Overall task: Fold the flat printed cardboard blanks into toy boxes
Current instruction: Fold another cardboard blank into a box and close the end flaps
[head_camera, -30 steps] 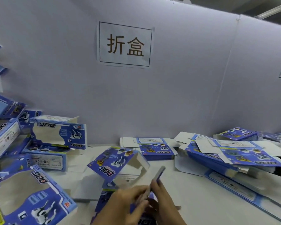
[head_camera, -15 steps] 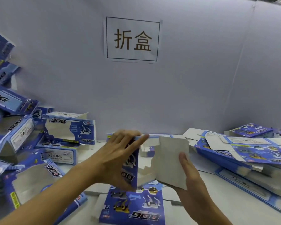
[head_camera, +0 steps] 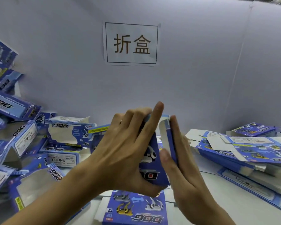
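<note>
A lilac partition wall [head_camera: 201, 78] closes off our bench, and a paper sign [head_camera: 131, 43] with two printed characters is stuck to it above the work, probably to label the station. Folded boxes [head_camera: 68, 132] lie in a loose heap against the wall on our left, seemingly tossed there out of the way once done. Flat blanks [head_camera: 243, 148] are stacked on our right, within easy reach for the next pick. One more blank [head_camera: 136, 208] lies face up on the white table [head_camera: 234, 200] just below our hands, showing toy dogs and the word DOG.

We hold the box in progress [head_camera: 152, 163] upright and off the table at centre frame, between both hands, likely so its panels can swing free. Our left hand [head_camera: 125, 153] wraps the printed front, fingers curled over the top edge and thumb under the bottom corner, the index finger raised straight. Our right hand [head_camera: 178, 159] lies flat along the far side, fingers straight and pressing a narrow side panel [head_camera: 166, 140] inward, with the thumb on the near edge; we judge this squares the sleeve before the flaps tuck in.

The box is blue printed card with a white robot dog and part of a DOG logo on its front. Its unprinted inside shows pale grey at the top opening, which is not yet closed.
</note>
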